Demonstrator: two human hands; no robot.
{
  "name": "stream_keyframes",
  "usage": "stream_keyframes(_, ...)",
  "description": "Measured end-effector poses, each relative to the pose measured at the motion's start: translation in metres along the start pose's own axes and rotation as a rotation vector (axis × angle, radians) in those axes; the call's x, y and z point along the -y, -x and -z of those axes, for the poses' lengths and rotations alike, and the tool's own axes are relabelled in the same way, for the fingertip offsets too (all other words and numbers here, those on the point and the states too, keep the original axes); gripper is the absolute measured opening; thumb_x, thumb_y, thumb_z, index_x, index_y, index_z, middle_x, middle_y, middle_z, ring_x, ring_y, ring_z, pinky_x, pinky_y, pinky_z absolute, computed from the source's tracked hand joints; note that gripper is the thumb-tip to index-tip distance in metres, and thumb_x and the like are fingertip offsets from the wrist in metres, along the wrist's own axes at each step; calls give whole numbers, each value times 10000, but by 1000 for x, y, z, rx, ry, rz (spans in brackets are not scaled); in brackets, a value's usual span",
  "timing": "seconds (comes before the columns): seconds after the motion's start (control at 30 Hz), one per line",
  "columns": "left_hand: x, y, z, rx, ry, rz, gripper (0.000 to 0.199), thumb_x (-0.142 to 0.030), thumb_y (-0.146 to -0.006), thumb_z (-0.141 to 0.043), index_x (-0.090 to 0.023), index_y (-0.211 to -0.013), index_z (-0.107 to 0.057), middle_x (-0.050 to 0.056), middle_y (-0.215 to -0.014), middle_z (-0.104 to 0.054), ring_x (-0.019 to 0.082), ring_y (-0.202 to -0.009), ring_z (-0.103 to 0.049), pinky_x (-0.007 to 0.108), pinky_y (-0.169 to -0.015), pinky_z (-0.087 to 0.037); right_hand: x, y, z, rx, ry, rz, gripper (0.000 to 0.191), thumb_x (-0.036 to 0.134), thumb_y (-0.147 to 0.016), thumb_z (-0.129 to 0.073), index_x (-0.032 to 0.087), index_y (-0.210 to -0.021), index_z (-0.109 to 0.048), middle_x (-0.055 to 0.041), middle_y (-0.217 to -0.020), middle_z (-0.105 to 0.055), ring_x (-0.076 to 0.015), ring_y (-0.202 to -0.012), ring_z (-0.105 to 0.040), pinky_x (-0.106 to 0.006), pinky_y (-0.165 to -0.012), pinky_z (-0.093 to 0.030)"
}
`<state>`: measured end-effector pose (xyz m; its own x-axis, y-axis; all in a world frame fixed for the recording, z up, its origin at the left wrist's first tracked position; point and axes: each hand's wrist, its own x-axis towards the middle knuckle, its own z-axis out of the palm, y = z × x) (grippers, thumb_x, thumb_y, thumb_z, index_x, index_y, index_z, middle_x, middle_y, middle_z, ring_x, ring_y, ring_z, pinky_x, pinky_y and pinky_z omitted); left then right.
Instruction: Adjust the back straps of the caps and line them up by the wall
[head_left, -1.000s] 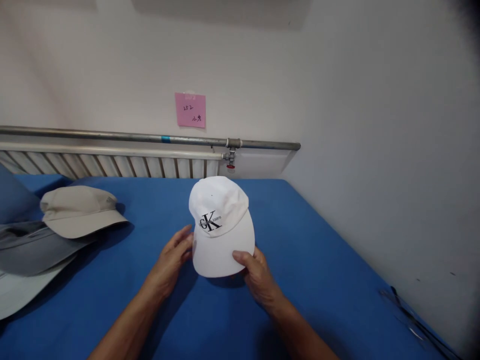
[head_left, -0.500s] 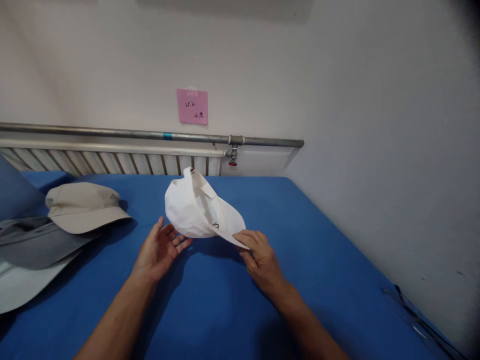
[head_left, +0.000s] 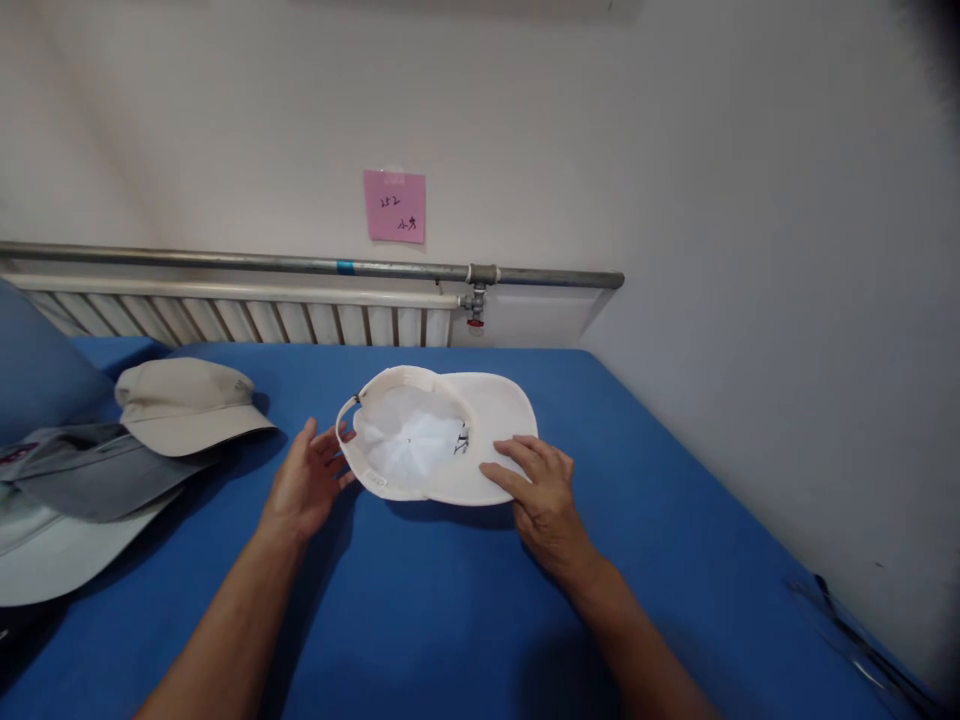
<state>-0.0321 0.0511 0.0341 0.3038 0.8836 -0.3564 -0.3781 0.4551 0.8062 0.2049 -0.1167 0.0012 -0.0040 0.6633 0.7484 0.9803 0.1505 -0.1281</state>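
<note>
Probably you're at the turning-over step: the white cap [head_left: 409, 435] shows its hollow over the blue sheet [head_left: 435, 620], right of the beige cap [head_left: 184, 390]. Your right hand [head_left: 551, 505] pinches the brim [head_left: 491, 400]; your left hand [head_left: 304, 485] spreads beside the strap [head_left: 340, 425], contact unclear. The next move seemingly calls for steady left-side support.

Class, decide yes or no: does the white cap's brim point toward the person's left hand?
No, the brim is at the right hand, while the cap's back strap is by the left hand.
</note>
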Motion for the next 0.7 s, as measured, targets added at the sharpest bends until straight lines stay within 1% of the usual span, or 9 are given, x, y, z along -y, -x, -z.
stream_keyframes(0.07,-1,1,0,2,-41,-29,390,-392,-968,-417,-152,-880,-711,91,-937,-710,179,-766,-658,260,-594,-539,-1,0,0,-18,-13,6,434,-17,-858,-436,278,-1051,-689,-72,-1182,-658,-257,-1190,-494,-463,-934,-383)
stream_keyframes(0.13,1,1,-1,-6,-100,-69,337,-373,-951,-462,-154,-912,-715,93,-995,-700,178,-804,-649,251,-606,-529,-2,0,-1,-30,-27,8,421,-11,-864,-437,265,-1042,-700,-83,-1172,-661,-259,-1194,-492,-460,-933,-398)
stream_keyframes(0.23,6,0,-3,-32,-235,-140,197,-297,-847,-634,-157,-966,-704,89,-1052,-688,177,-854,-639,220,-597,-505,-1,0,-2,-55,-35,17,422,-7,-861,-438,259,-1047,-708,-87,-1182,-657,-266,-1205,-489,-471,-944,-414)
stream_keyframes(0.33,12,0,-4,-76,-313,-155,270,-216,-737,-729,-151,-996,-688,69,-1005,-688,156,-820,-628,201,-593,-489,2,0,-2,-77,-21,28,416,-12,-859,-443,253,-1034,-712,-83,-1179,-657,-261,-1200,-502,-465,-948,-436)
stream_keyframes(0.4,13,1,-4,-91,-321,-138,294,-179,-705,-732,-136,-991,-681,59,-921,-685,145,-757,-620,209,-590,-489,5,0,-2,-89,-12,42,405,-24,-856,-446,237,-1016,-711,-86,-1164,-661,-260,-1197,-508,-461,-947,-447)
stream_keyframes(0.5,14,3,-5,-78,-336,-120,315,-132,-665,-705,-122,-979,-679,48,-820,-674,141,-674,-606,224,-572,-484,8,-1,-1,-113,-15,56,398,-35,-850,-444,226,-1003,-704,-92,-1157,-660,-263,-1209,-504,-472,-953,-453)
stream_keyframes(0.6,14,3,-5,-80,-358,-122,355,-104,-625,-666,-126,-979,-670,60,-860,-677,147,-680,-611,234,-575,-482,9,-3,0,-107,-16,49,402,-41,-844,-431,220,-997,-695,-97,-1159,-655,-263,-1224,-502,-478,-951,-459)
stream_keyframes(0.7,16,-1,-3,-96,-395,-134,383,-108,-594,-648,-133,-975,-660,77,-920,-676,166,-715,-615,253,-584,-482,11,-4,4,-16,-63,61,398,-46,-812,-428,205,-978,-688,-105,-1186,-640,-269,-1249,-485,-484,-963,-458)
